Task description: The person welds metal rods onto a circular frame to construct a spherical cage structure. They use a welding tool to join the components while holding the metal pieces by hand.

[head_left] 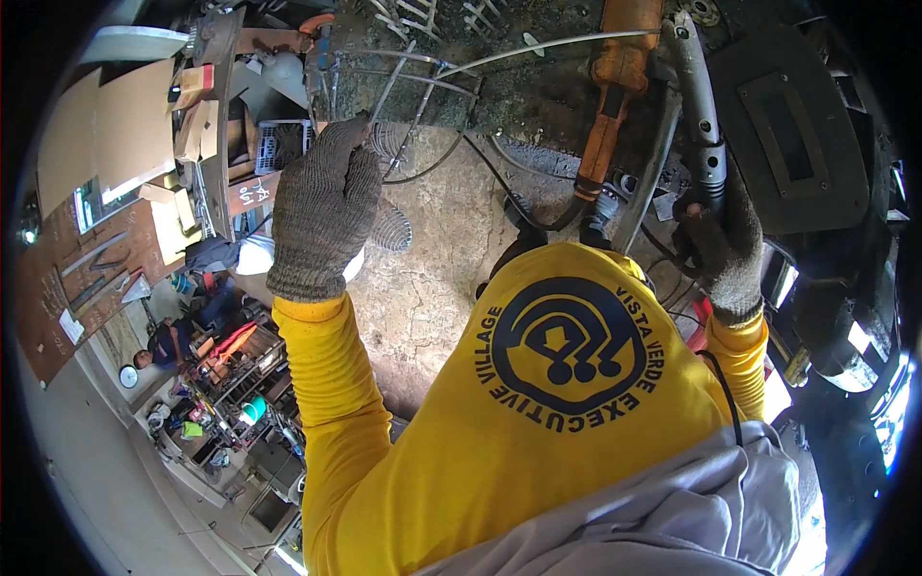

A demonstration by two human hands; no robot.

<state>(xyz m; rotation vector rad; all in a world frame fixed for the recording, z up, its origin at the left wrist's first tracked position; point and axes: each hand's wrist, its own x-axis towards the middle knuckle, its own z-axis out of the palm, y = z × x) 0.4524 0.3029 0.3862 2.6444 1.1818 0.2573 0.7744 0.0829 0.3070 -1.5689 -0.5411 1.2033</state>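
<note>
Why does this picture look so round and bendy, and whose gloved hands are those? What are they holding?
The picture comes from a small camera worn on a person's head, looking down. Its lens sees very wide, so straight edges bend near the rim.

The big yellow long-sleeved shirt belongs to that person, and so do both hands, each in a grey knitted work glove.

The left hand rests on a frame of thin bent metal wires lying on a rough, dark metal worktable.

The right hand grips the dark handle of a tool with a thick grey hose. Beside it hangs an orange-handled tool, and a dark face shield with a small window sits to the right.

Down at the left edge another person works among cluttered shelves.
</note>
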